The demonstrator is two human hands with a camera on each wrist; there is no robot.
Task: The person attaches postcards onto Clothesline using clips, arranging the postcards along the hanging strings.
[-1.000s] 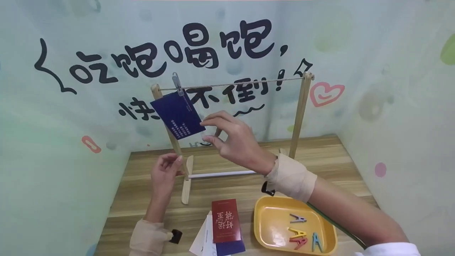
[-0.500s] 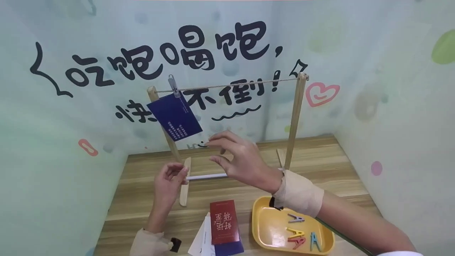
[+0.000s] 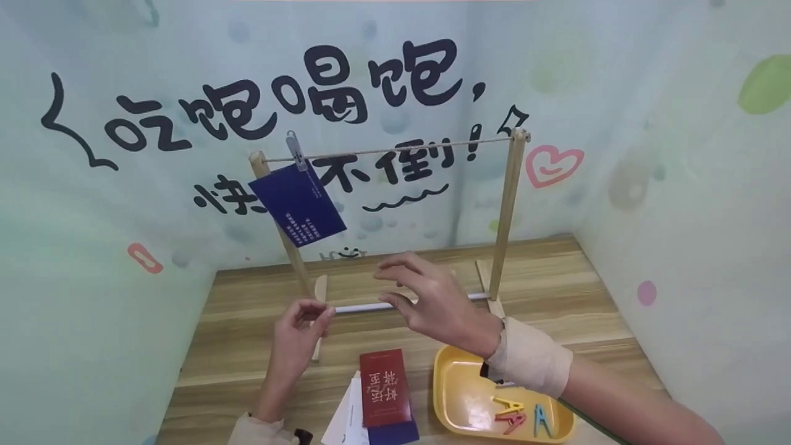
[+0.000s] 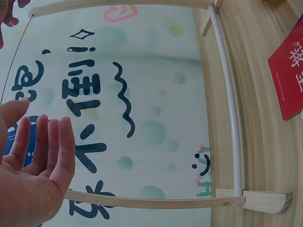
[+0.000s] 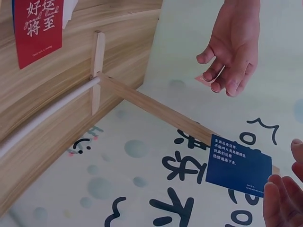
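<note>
Left wrist — blue card [image 4: 31, 141] mostly hidden

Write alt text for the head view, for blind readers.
A blue card hangs tilted from a clip on a string between wooden posts. The empty left hand and right hand hover below; in front lie piled cards and a yellow tray of pegs.
</note>
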